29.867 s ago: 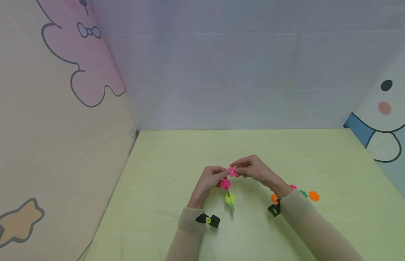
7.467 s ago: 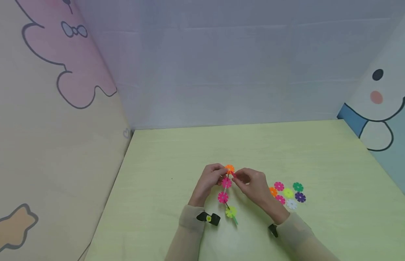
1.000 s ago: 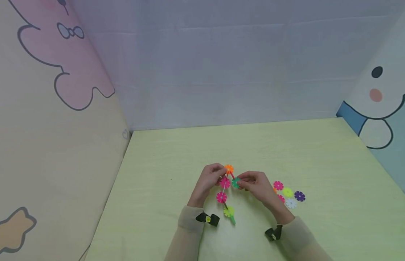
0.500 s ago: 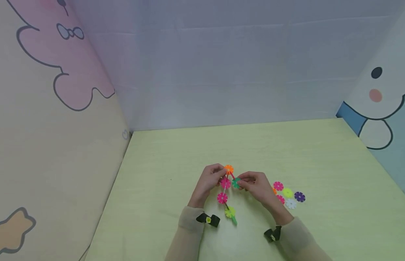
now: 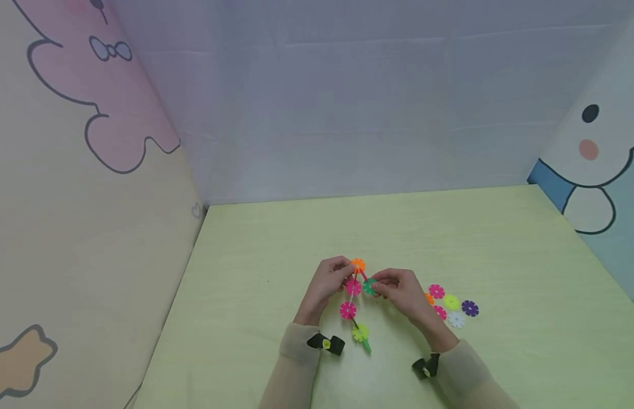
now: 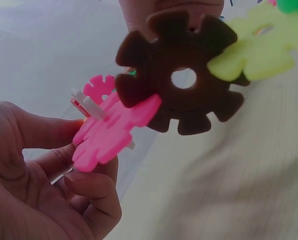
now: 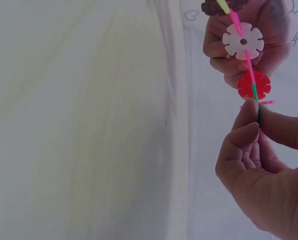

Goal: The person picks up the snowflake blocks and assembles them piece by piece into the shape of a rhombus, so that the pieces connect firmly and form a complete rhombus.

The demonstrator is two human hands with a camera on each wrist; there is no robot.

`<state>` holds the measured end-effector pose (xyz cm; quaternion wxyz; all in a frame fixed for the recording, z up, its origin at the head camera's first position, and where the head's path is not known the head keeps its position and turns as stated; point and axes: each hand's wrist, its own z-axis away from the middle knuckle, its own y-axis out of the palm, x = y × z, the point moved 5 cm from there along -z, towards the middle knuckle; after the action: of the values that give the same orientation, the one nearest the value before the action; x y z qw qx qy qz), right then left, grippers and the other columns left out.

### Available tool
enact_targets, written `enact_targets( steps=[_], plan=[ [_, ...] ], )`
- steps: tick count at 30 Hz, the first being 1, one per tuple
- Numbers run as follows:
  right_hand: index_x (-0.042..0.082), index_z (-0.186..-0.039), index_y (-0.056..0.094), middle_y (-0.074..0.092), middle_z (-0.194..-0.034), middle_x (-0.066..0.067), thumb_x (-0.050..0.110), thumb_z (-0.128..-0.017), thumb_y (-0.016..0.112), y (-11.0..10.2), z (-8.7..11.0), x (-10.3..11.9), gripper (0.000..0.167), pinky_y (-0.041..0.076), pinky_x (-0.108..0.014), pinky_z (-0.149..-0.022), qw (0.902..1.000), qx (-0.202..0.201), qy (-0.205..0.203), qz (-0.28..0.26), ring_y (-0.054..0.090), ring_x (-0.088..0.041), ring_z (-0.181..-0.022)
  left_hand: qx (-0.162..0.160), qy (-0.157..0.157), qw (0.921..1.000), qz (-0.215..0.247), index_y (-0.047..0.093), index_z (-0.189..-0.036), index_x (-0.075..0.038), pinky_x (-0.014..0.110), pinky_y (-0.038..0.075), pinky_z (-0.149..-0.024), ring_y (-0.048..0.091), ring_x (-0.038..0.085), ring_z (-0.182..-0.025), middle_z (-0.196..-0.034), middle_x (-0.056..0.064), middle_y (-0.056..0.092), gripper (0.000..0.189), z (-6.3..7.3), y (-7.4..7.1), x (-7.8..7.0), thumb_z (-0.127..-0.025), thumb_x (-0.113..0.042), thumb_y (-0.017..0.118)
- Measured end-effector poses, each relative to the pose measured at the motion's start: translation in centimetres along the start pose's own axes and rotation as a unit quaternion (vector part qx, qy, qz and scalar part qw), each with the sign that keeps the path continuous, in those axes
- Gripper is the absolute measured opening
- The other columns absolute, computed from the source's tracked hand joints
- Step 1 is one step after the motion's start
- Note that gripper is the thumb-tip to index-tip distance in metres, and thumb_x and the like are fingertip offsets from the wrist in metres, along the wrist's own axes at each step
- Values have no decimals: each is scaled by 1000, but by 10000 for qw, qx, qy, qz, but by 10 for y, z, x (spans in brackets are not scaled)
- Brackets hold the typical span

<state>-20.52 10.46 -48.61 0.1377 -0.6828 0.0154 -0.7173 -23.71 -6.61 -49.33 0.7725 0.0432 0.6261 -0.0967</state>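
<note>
Near the middle of the head view I hold a crooked chain (image 5: 351,291) of thin plastic discs, notched like petals and slotted together at angles, in bright orange, pink, yellow-green and green. My left grip (image 5: 325,283) is pinched closed on the orange disc (image 5: 360,263) at the top; my right grip (image 5: 404,292) pinches the green disc (image 5: 367,286), lower and to the right. The brown disc (image 6: 161,75) shows the left wrist camera its full face; from the head it is merely a dark edge. The right wrist view likewise faces the white disc (image 7: 234,42). Loose discs (image 5: 452,298) lie on the table (image 5: 276,244), right of centre.
</note>
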Motion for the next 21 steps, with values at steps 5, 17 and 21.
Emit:
enact_targets(
  steps=[5,17,21],
  plan=[
    [-10,-100,66,68,-82,-15,1,-88,67,1,0,1,17,53,-41,-65,10000,11,-10,-24,65,-38,-73,94,34,9999,-10,65,-84,-1,24,35,-49,48,14,-56,-66,3,55,17,1,0,-1,-93,-14,62],
    [-8,-100,67,68,-83,-12,4,-88,68,-1,-1,1,17,52,-41,-67,9999,115,-53,118,65,-36,-74,66,-7,10000,43,64,-83,-2,24,34,-48,44,12,-53,-68,3,55,15,-1,0,2,-92,-13,62],
    [-7,-100,67,68,-83,-12,4,-88,68,-2,-2,-2,16,52,-41,-68,9999,104,-33,99,65,-37,-75,43,-19,10000,53,65,-84,1,24,35,-47,45,12,-52,-67,4,55,17,-2,0,3,-92,-14,63]
  ],
)
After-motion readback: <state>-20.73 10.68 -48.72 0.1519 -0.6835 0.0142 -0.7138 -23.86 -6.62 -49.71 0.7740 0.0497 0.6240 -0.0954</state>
